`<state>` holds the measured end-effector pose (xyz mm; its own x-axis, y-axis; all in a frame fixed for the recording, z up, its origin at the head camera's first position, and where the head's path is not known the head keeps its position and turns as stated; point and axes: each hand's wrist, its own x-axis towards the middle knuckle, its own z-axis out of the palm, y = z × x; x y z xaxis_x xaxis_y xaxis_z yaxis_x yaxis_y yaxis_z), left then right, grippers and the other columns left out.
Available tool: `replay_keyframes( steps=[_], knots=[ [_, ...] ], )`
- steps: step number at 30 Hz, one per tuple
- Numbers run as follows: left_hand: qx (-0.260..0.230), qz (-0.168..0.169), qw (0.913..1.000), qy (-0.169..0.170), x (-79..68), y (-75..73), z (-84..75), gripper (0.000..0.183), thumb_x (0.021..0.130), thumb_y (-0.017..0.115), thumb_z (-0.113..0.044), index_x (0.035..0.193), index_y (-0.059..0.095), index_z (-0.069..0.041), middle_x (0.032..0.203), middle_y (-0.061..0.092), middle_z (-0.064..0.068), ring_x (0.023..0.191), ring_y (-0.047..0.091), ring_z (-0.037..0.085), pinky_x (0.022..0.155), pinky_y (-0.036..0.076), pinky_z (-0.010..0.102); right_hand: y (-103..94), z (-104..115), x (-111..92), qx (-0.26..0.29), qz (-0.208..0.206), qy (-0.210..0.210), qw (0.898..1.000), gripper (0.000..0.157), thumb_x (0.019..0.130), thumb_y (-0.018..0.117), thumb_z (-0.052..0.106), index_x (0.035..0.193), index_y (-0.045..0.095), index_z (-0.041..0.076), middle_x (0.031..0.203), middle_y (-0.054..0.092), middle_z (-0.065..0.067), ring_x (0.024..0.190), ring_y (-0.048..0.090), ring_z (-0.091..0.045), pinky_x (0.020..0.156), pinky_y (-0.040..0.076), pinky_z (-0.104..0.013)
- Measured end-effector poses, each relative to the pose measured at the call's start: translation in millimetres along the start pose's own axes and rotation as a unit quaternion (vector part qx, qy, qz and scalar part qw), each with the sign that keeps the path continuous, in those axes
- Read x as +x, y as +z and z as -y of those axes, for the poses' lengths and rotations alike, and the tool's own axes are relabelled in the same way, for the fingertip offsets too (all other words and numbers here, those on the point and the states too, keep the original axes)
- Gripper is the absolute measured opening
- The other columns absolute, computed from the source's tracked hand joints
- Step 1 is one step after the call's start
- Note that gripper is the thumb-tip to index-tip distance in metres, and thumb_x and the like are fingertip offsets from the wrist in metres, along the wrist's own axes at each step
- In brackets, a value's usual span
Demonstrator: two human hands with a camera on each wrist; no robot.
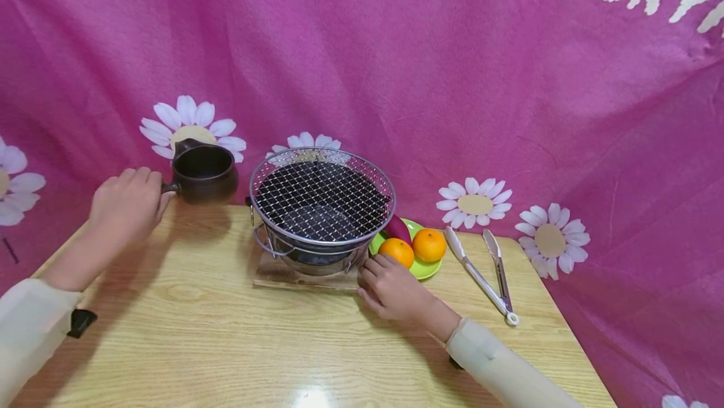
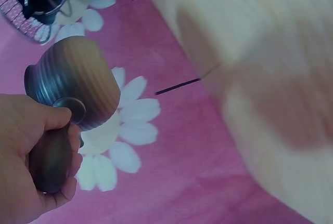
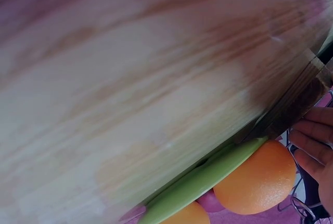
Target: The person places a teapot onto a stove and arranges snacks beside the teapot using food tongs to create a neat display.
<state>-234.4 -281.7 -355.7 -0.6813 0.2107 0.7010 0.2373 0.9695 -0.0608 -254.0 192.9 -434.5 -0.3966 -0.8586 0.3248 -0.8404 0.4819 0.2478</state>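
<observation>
My left hand grips the stubby side handle of a dark brown clay pot. Raised above the table's back left, the pot casts a shadow below it. In the left wrist view my thumb and fingers wrap the handle, and ribbing shows round the pot's side. My right hand is by the right end of the wooden board beneath a round tabletop grill, fingers loosely bent. Right beside those fingers is an orange on a green plate; the right wrist view shows no object held.
A second orange and a purple item share the plate. Metal tongs lie spread at the right. A wire mesh rack tops the grill. Behind the wooden table hangs a magenta cloth with white flowers.
</observation>
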Motion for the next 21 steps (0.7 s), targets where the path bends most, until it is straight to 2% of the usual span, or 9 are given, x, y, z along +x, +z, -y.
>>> replay_keyframes(
  steps=[10, 14, 17, 21],
  knots=[
    [-0.005, -0.002, 1.0, 0.002, 19.9, -18.4, -4.2, 0.028, 0.085, 0.072, -0.01, 0.085, 0.054, 0.012, 0.073, 0.054, 0.026, 0.069, 0.053, 0.047, 0.054, 0.042, 0.055, 0.9, 1, -1, -0.007, -0.005, -0.002, 1.0, 0.02, 0.096, 0.063, 0.03, 0.099, 0.067, 0.011, 0.097, 0.066, -0.002, 0.093, 0.06, -0.021, 0.09, 0.05, -0.036],
    [-0.009, 0.017, 0.9998, -0.007, 28.2, -24.6, -7.1, 0.028, 0.088, 0.071, -0.012, 0.09, 0.055, 0.011, 0.079, 0.058, 0.028, 0.072, 0.054, 0.047, 0.057, 0.043, 0.056, 0.9, 2, -1, -0.007, -0.005, -0.003, 1.0, 0.02, 0.096, 0.063, 0.03, 0.098, 0.067, 0.011, 0.096, 0.066, -0.002, 0.093, 0.06, -0.021, 0.09, 0.05, -0.035],
    [-0.009, 0.027, 0.9996, -0.008, 35.3, -29.5, -9.6, 0.028, 0.089, 0.07, -0.013, 0.089, 0.055, 0.011, 0.08, 0.059, 0.027, 0.074, 0.055, 0.047, 0.059, 0.043, 0.057, 0.9, 1, 0, -0.007, -0.007, -0.005, 1.0, 0.019, 0.095, 0.063, 0.03, 0.096, 0.067, 0.012, 0.096, 0.066, -0.002, 0.092, 0.06, -0.021, 0.088, 0.051, -0.035],
    [-0.006, 0.02, 0.9998, -0.001, 43.9, -35.2, -13.0, 0.029, 0.088, 0.07, -0.013, 0.086, 0.054, 0.01, 0.079, 0.058, 0.027, 0.075, 0.056, 0.047, 0.059, 0.044, 0.057, 1.1, 1, 0, -0.008, -0.011, -0.005, 1.0, 0.018, 0.095, 0.063, 0.03, 0.095, 0.067, 0.012, 0.094, 0.065, -0.002, 0.092, 0.06, -0.021, 0.087, 0.051, -0.035]
  ],
)
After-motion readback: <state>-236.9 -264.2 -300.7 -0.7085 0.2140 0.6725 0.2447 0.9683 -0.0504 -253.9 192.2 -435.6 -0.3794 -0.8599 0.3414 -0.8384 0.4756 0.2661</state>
